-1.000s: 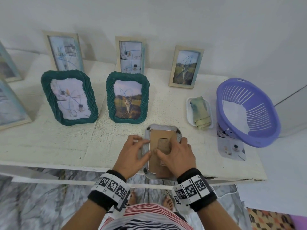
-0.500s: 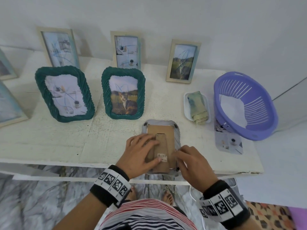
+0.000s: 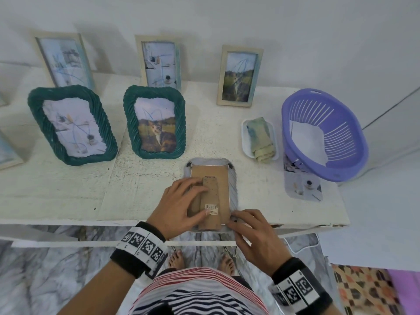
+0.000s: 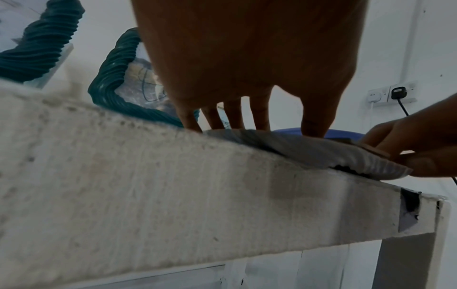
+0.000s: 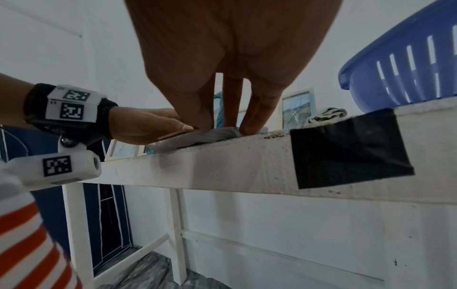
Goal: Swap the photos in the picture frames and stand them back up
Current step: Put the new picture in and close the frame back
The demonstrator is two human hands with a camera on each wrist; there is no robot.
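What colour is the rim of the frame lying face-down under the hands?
Grey, ribbed like rope; the face-down frame shows it best in the head view.

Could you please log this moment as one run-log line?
left hand presses face-down grey frame's cardboard back | right hand fingers at near-right corner | white table

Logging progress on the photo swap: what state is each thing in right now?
Grey frame: face down at table edge, backing in place.
Left hand: presses flat on backing.
Right hand: fingertips at near right corner.
Two green frames: standing.
Loose photo: flat, partly under purple basket.
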